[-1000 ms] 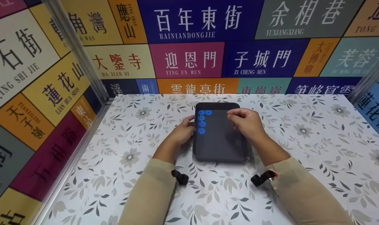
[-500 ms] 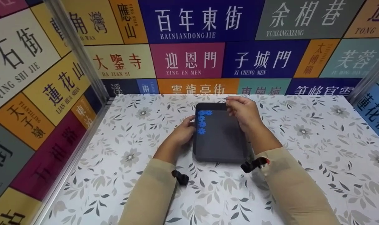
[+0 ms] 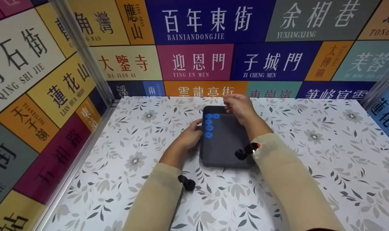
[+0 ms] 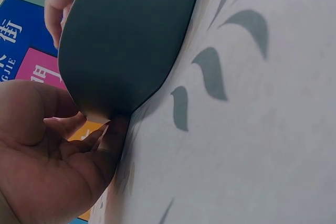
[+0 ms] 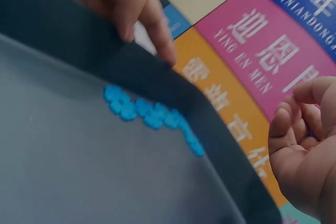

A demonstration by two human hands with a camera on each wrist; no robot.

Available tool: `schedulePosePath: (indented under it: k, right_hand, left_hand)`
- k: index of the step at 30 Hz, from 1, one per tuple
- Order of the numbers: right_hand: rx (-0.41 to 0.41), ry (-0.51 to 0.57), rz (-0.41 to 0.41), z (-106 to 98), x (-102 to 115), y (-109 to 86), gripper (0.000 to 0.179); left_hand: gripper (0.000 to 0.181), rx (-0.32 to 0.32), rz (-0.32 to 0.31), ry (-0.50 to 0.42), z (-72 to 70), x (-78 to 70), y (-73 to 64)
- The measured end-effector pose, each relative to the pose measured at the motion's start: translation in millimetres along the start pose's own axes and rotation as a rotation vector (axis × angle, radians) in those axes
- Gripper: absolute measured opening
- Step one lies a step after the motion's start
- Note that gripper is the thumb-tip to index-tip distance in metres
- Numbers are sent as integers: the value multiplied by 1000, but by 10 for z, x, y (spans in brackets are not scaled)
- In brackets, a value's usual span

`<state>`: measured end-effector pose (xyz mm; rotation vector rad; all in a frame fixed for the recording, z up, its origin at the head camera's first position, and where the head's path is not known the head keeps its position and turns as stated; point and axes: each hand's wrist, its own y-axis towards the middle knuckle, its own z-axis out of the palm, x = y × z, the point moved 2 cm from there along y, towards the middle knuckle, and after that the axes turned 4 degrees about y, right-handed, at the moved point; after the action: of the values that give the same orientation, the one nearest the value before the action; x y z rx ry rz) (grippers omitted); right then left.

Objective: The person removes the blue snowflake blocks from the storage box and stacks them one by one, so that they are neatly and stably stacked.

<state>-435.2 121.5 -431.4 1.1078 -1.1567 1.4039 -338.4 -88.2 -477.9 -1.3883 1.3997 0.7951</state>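
A dark grey rectangular tray (image 3: 225,150) lies on the table. Along its left and far inner sides, several small blue flower-shaped pieces (image 3: 209,128) form an L. My left hand (image 3: 191,136) holds the tray's left wall, its thumb and fingers on either side of the rim in the left wrist view. Raised over the tray's far right corner is my right hand (image 3: 241,107), with fingers curled and thumb against index finger. Nothing shows between those fingertips in the right wrist view, where the right hand (image 5: 307,145) appears just beyond the tray wall (image 5: 210,114).
A white tablecloth with grey leaves and flowers (image 3: 136,160) covers the table. Panels printed with street names (image 3: 194,62) stand along the back and both sides. A metal corner post (image 3: 85,51) rises at the back left. Small black devices (image 3: 187,183) sit on both wrists.
My right hand has moved away and leftward, from above the tray's right part to its far rim. My left hand stays at the tray's left side, and the blue pieces keep their places.
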Motion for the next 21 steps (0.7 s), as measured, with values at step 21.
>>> schedulePosePath:
  k: [21]
  right_hand:
    - [-20, -384, -67, 54, -486, 143, 30]
  left_hand:
    - [68, 2, 6, 16, -2, -9, 3]
